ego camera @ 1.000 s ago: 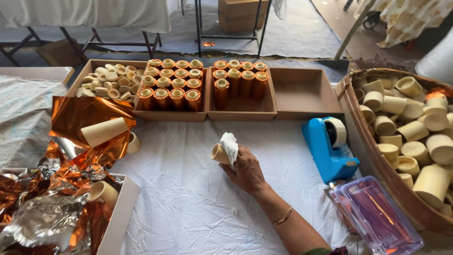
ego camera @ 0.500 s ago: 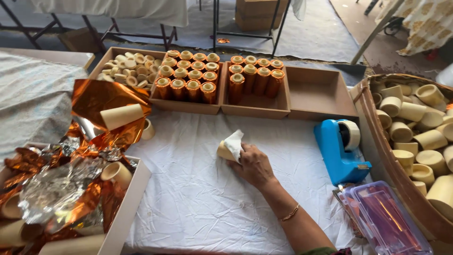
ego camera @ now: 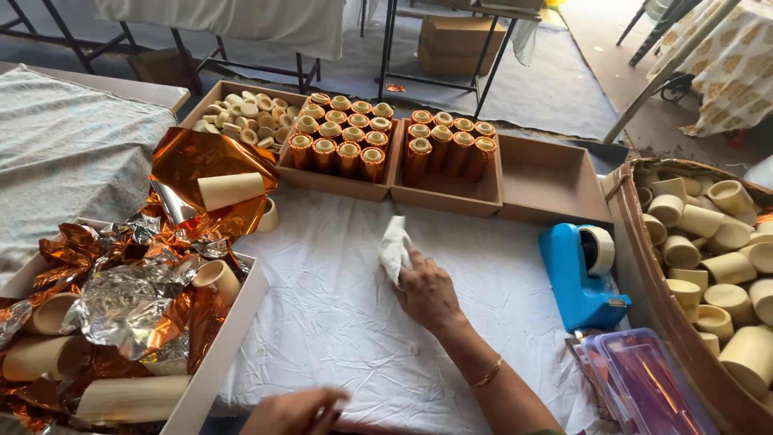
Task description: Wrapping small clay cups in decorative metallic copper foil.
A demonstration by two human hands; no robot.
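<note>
My right hand (ego camera: 428, 296) rests on the white tablecloth (ego camera: 338, 322) in the middle of the view. It grips a crumpled white piece of paper or cloth (ego camera: 394, 248) that stands up from its fingers; whether a cup is inside I cannot tell. My left hand (ego camera: 294, 412) shows at the bottom edge with curled fingers, and what it holds is hidden. Beyond the right hand, cardboard trays (ego camera: 441, 197) hold rows of copper-foil-wrapped cups (ego camera: 346, 145).
A blue tape dispenser (ego camera: 576, 278) stands to the right, with a clear plastic case (ego camera: 648, 387) below it. A basket (ego camera: 644, 274) of plain cream cups (ego camera: 708, 242) is at far right. A box (ego camera: 221, 354) of crumpled copper foil (ego camera: 201, 165) lies at left.
My right hand stays near the table's middle with the white piece, which now hides the cream cup seen earlier. My left hand has come into view at the bottom edge.
</note>
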